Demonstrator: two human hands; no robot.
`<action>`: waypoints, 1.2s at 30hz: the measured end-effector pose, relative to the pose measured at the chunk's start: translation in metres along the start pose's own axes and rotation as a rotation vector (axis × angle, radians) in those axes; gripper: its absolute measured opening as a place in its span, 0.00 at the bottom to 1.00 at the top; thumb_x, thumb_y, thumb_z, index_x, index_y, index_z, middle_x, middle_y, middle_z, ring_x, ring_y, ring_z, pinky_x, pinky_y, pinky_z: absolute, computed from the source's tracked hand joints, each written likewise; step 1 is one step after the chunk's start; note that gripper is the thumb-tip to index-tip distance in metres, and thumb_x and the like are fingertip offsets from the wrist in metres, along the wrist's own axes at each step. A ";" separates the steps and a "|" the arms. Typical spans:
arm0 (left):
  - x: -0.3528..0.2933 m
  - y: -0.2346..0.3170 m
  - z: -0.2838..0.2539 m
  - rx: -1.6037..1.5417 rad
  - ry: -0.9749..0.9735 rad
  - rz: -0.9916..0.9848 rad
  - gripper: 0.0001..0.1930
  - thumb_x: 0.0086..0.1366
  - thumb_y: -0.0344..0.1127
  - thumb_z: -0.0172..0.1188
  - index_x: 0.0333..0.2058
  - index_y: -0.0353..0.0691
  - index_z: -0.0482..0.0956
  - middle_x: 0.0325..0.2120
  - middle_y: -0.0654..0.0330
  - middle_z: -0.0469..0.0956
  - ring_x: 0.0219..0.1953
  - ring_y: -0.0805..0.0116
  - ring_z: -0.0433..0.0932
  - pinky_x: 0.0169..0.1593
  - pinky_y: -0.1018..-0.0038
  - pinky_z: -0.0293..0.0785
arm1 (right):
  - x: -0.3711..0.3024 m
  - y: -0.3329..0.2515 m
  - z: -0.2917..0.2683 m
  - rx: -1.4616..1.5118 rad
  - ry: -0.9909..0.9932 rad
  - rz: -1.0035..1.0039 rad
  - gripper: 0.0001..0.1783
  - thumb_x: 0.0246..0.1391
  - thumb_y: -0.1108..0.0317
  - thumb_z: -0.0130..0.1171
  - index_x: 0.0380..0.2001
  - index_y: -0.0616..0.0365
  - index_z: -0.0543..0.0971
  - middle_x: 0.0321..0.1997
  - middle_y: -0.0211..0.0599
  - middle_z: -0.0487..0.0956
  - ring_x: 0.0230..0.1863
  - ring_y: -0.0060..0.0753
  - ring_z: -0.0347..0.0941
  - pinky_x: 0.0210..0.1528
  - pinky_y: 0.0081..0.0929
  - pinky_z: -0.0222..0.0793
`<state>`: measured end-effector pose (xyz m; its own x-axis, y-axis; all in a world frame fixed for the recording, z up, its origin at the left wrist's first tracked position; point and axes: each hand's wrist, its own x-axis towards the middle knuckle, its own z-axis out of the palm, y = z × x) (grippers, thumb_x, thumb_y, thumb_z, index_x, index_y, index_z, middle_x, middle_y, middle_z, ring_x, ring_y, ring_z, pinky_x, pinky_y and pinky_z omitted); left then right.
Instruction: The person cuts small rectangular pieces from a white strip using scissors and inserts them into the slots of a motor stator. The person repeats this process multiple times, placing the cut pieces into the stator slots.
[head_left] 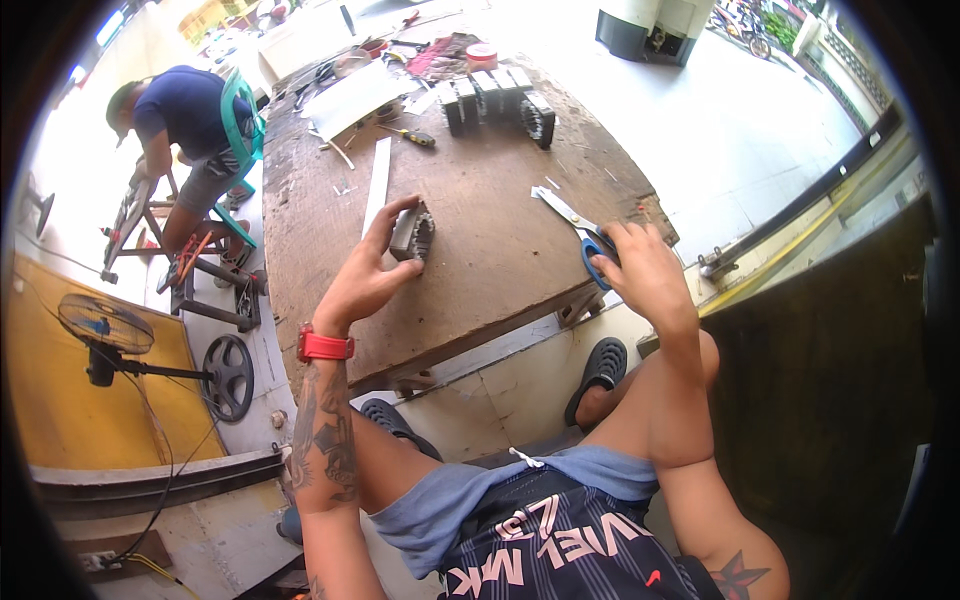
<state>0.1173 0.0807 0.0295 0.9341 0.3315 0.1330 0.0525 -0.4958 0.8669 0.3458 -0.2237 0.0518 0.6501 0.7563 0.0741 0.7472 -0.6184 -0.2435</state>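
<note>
My left hand (360, 278) is closed round a small dark block (406, 234), its thumb and fingers at opposite sides. One face of the block is ridged, like toothed metal, and its exact kind is unclear. A long white strip (378, 180) lies flat just beyond that hand. In my right hand (648, 270) is a pair of scissors (564, 210) with blue-and-black handles. The blades point away to the left, low over the wooden table (480, 270), beside small white scraps.
Several similar dark blocks (495, 100) stand in a row farther back. A screwdriver (415, 137), a white sheet (350, 98) and a round red-and-white container (481, 57) share the table. A person (190, 115) works at the left, near a standing fan (105, 325).
</note>
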 end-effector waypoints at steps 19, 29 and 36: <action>0.082 -0.034 -0.068 0.167 -0.341 -0.137 0.16 0.63 0.25 0.70 0.50 0.33 0.87 0.39 0.61 0.89 0.41 0.75 0.85 0.52 0.72 0.82 | 0.006 0.016 0.008 0.092 0.051 -0.026 0.21 0.64 0.52 0.66 0.52 0.55 0.81 0.51 0.43 0.82 0.58 0.49 0.74 0.62 0.45 0.71; 0.029 -0.009 -0.070 0.517 -0.021 -0.200 0.22 0.67 0.42 0.72 0.50 0.29 0.82 0.35 0.49 0.88 0.39 0.59 0.88 0.47 0.64 0.83 | -0.002 0.008 0.001 0.058 0.030 -0.029 0.22 0.61 0.60 0.68 0.55 0.55 0.81 0.49 0.43 0.82 0.55 0.51 0.76 0.59 0.45 0.72; -0.030 -0.024 -0.055 0.441 0.078 -0.478 0.27 0.65 0.47 0.74 0.48 0.29 0.78 0.34 0.48 0.87 0.36 0.57 0.87 0.41 0.64 0.81 | -0.002 0.007 -0.003 0.029 -0.060 0.019 0.27 0.57 0.69 0.69 0.60 0.55 0.78 0.50 0.45 0.82 0.54 0.53 0.79 0.56 0.47 0.75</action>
<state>0.0685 0.1273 0.0311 0.7442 0.6460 -0.1699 0.6113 -0.5562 0.5630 0.3501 -0.2298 0.0527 0.6538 0.7566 0.0109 0.7299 -0.6268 -0.2726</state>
